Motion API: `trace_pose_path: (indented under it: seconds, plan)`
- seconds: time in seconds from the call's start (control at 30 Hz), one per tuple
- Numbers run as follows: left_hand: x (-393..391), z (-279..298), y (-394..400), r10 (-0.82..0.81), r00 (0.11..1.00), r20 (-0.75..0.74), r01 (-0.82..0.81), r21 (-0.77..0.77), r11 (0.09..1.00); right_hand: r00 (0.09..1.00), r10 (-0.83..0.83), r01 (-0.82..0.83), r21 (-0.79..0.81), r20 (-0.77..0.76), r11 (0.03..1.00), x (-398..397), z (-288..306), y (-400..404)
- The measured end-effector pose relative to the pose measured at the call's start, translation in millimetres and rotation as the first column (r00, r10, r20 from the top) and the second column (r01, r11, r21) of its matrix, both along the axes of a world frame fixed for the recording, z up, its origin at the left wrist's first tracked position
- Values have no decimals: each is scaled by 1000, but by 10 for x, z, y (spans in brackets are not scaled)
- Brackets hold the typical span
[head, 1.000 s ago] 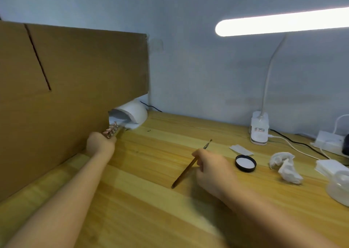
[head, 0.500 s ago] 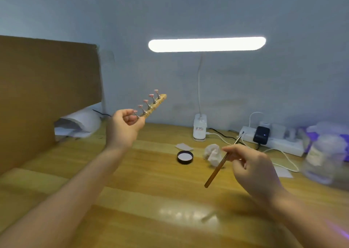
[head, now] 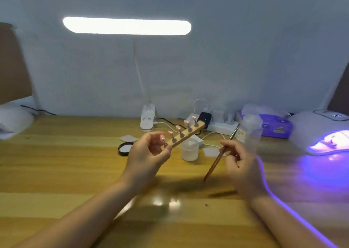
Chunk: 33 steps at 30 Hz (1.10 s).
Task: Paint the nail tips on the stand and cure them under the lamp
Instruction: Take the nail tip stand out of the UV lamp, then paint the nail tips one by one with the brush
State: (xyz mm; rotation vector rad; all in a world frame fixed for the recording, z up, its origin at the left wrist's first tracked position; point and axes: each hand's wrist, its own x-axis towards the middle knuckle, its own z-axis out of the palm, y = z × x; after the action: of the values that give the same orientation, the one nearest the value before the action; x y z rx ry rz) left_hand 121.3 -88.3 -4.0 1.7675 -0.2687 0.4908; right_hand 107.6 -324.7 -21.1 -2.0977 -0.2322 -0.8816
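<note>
Moved since the earlier frame: your left hand has carried the stand from mid-air at left to centre, above the counter. Stand: near end clamped between left fingers, five pink nail tips upright. Brush: pinched in your right hand. Curing lamp: lit violet, right edge.

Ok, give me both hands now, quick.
Left hand: closed on one end of the nail stand, held above the table.
Right hand: closed on the brush.
</note>
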Motion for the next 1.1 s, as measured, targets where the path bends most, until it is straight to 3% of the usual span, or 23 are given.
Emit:
trace_pose_path:
  seconds: [0.33, 0.7, 0.77, 0.9, 0.97, 1.1]
  plan:
    - [56, -178, 34, -209, 977, -32, 208, 318, 925, 995, 30, -41, 122, 95, 992, -52, 84, 60]
    - [130, -341, 2, -188, 981, -54, 194, 380, 904, 981, 190, -187, 87, -26, 979, -160, 105, 298]
    - [100, -338, 15, -176, 984, 0, 159, 435, 886, 965, 251, -242, 113, -73, 964, -192, 125, 332]
    - [17, -227, 16, -128, 931, 342, -46, 456, 889, 926, 351, -321, 198, -140, 926, -260, 166, 390]
    - [-44, -188, -5, -167, 892, 421, -19, 403, 915, 910, 376, -344, 191, -172, 919, -296, 178, 418]
    - [-159, -188, -70, -301, 849, 435, 158, 334, 929, 880, 409, -397, 98, -242, 912, -367, 190, 496]
